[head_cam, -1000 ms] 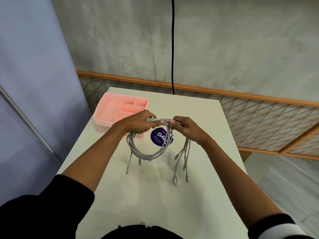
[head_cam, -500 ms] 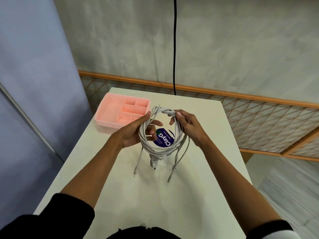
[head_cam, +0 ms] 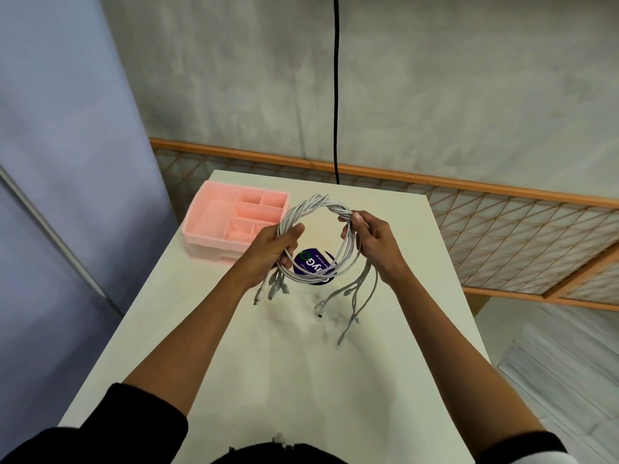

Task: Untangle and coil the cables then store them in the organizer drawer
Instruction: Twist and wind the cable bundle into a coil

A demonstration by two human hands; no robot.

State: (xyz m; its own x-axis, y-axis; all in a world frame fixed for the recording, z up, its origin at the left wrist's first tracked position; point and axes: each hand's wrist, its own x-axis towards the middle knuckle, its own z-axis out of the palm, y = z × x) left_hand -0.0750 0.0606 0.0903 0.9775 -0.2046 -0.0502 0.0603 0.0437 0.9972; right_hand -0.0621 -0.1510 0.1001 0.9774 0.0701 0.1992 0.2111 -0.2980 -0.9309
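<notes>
Nearest, above the middle of the counter point(head_cam: 301, 380): loose plug ends point(head_cam: 348, 306) dangling free, in a short cluster below the left grip point(head_cam: 278, 246) and a longer spray below the right grip point(head_cam: 370, 241). Appear to hang clear of the surface, though hard to tell for the lowest tip.

Changed within the last second: then a limp loop hanging from two pinches set close together at its top. Now raised, turned toward the camera and spread into an open ring of white cables point(head_cam: 318, 205), with the grips moved apart to opposite sides. Twisted together along the far arc. Reads as coiling all but finished, with the tails left to tuck in before storing.

Left grip closed round the ring's left side, thumb laid across the strands, fingers curled behind. Right grip likewise closed round the right side, thumb tip on the upper strands. Holding nothing else.

Visible through the ring, flat on the counter: a dark blue round sticker point(head_cam: 313, 264). Farther, by the far left corner: the pink organizer drawer point(head_cam: 201, 229), open compartments apparently unfilled, waiting just left of the raised ring. Beyond the far edge: a black cord point(head_cam: 336, 95) hanging down the wall
</notes>
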